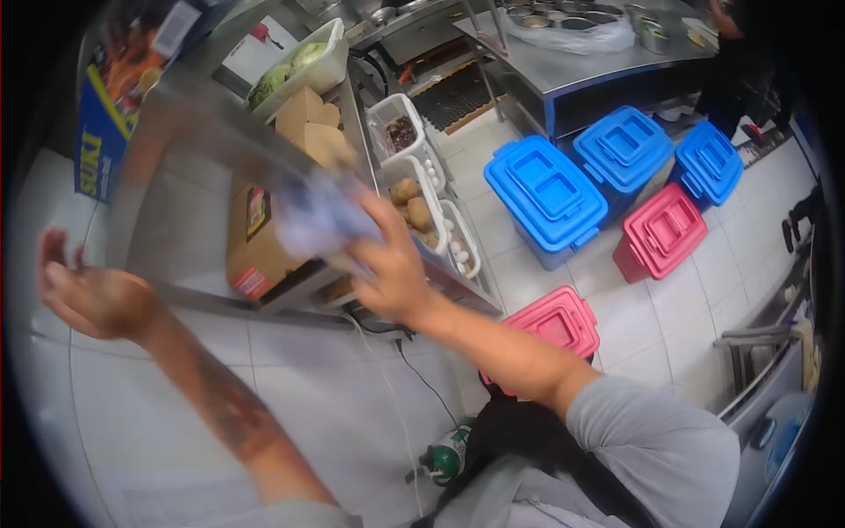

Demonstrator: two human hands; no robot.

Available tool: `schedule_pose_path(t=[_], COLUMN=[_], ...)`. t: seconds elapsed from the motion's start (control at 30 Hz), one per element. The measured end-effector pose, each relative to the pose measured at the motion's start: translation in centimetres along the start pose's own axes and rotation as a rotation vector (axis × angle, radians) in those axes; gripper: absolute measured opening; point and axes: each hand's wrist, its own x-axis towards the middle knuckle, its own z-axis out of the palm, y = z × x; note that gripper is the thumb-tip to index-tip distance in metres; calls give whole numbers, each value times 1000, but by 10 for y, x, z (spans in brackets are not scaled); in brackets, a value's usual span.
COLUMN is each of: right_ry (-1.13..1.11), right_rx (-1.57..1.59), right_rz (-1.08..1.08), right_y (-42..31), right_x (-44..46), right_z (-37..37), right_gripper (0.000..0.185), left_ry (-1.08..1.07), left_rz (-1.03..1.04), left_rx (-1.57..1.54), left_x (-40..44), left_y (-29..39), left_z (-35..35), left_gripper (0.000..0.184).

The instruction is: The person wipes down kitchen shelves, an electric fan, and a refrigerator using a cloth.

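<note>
My right hand is closed on a pale blue-white cloth, which is smeared by motion. The cloth is in front of a steel shelf unit, close to its edge; I cannot tell whether it touches the metal. Off to the left, my left hand is raised with its fingers apart and slightly curled, holding nothing. Behind the cloth, a cardboard box sits on the shelf, and an open brown carton stands above it.
White bins hold potatoes, eggs and leafy greens. Lidded blue tubs and red tubs stand on the tiled floor. A green spray bottle is low by my body. Another person is at the far steel table.
</note>
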Motion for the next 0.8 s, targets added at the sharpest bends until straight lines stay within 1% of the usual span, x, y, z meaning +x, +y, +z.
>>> schedule_pose_path(t=[0.03, 0.07, 0.13, 0.17, 0.2, 0.27, 0.3, 0.33, 0.37, 0.43, 0.47, 0.5, 0.53, 0.57, 0.63, 0.7, 0.73, 0.77, 0.8], right_ry=[-44, -138, -150, -150, -62, -114, -252, -256, -209, -159, -135, -12, -50, -48, -375, -552, -457, -490, -494], right_rx=[0, 66, 93, 100, 263, 362, 293, 344, 203, -26, 62, 25, 42, 46, -123, -366, -455, -460, -479], right_rz=[126, 342, 698, 716, 810, 813, 720, 523, 426, 395, 627, 625, 761, 770, 704, 593, 494, 354, 342], right_y=[22, 41, 76, 84, 91, 92, 92, 112, 145, 230, 275, 338, 380, 414, 461, 330, 307, 290, 306], right_x=[-48, -83, -106, -97, -74, -26, -4, 6, 9, 58, 98, 119, 148, 168, 192, 175, 150, 149, 162], right_z=[-10, -30, -66, -69, -74, -74, -60, -30, 7, 62, 85, 123, 140, 155, 177, 96, 97, 87, 95], right_gripper=[31, 43, 40, 40, 41, 41, 40, 37, 35, 37, 40, 40, 41, 41, 44, 44, 41, 40, 40], left_ry=[13, -32, -93, -240, -330, -508, -428, -335, -339, -343, -363, -369, -371, -376, -385, -388, -380, -374, -381], left_rz=[107, 121, 125, 165, 195, 268, 82, -100, 80, 270, 264, 268, 263, 253, 242, 221, 213, 197, 182], left_rx=[184, 238, 306, 394, 461, 579, 417, 247, 424, 608, 552, 549, 551, 560, 575, 582, 581, 575, 566], left_x=[24, 46, 76, 94, 103, 120, 118, 117, 97, 82, 90, 92, 87, 81, 66, 48, 39, 27, 14], left_y=[-10, -22, -63, -90, -106, -136, -136, -138, -121, -105, -106, -106, -103, -101, -98, -100, -100, -102, -103], left_z=[14, 27, 32, 26, 15, -6, -12, -15, -5, -3, -13, -16, -18, -21, -20, -17, -18, -18, -16], left_gripper=[35, 36, 36, 36, 36, 38, 38, 38, 37, 36, 35, 34, 34, 34, 34, 33, 33, 33, 33])
